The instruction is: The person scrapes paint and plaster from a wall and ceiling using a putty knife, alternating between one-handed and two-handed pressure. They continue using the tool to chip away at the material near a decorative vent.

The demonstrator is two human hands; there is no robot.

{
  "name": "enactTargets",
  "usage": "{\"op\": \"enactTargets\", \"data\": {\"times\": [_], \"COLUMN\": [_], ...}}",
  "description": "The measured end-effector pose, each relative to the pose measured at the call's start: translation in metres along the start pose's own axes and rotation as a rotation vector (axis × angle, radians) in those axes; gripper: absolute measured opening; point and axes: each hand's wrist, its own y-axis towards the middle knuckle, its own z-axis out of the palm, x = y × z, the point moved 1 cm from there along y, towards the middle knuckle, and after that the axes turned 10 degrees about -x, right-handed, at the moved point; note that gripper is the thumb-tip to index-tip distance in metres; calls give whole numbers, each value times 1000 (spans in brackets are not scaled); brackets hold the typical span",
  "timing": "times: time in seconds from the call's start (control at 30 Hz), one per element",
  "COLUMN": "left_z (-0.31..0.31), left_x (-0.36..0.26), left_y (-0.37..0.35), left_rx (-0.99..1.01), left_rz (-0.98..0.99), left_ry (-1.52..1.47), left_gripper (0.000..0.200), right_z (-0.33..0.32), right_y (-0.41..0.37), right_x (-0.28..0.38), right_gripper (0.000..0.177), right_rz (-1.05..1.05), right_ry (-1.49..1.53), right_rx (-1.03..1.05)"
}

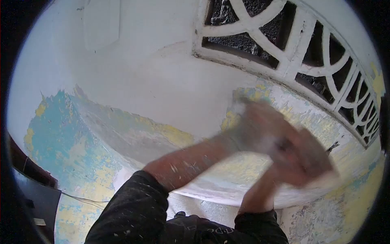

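Observation:
Both my hands are smeared by motion in front of the peeling wall (178, 89), close together below the grille. My left hand (264, 124) reaches up and to the right from a dust-flecked forearm; its fingers are too blurred to read. Just below and to the right, my right hand (298, 164) looks curled, with its fingers bent. A blurred greyish flat shape (316, 149) shows at its outer side; I cannot make out its kind. Around the hands the wall carries yellow, turquoise and whitish patches of old paint.
A white openwork grille (294, 65) with dark gaps spans the upper right. On the left, turquoise paint (55, 126) is exposed beneath the white coat. A dark panel (38, 203) stands at lower left, with thin wires (83, 199) beside it.

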Motion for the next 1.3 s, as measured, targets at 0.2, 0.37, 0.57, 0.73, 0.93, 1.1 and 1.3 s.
{"op": "enactTargets", "data": {"times": [0.2,0.37,0.57,0.73,0.93,1.1,1.3], "left_z": [-10,0,-14,-11,-6,-12,-11], "left_x": [-16,-8,-7,5,1,6,6], "left_y": [2,2,-5,-13,-11,-17,-28], "left_rx": [-86,-104,-70,-40,1,135,231], "left_rz": [15,185,54,15,27,79,122], "left_ry": [104,91,131,-6,18,12,82], "left_gripper": [34,35,29,33,41,36,31], "right_z": [7,-3,16,3,-6,-33,-6], "right_y": [-1,-8,-4,-5,-10,-22,-22], "right_x": [9,-31,-4,-16,-4,50,65], "right_gripper": [54,55,57,56,51,46,29], "right_rz": [28,113,16,32,22,455,85], "right_ry": [-20,-28,-58,-26,-297,-1069,-1507], "right_rx": [-27,-13,-33,172,28,261,552]}}
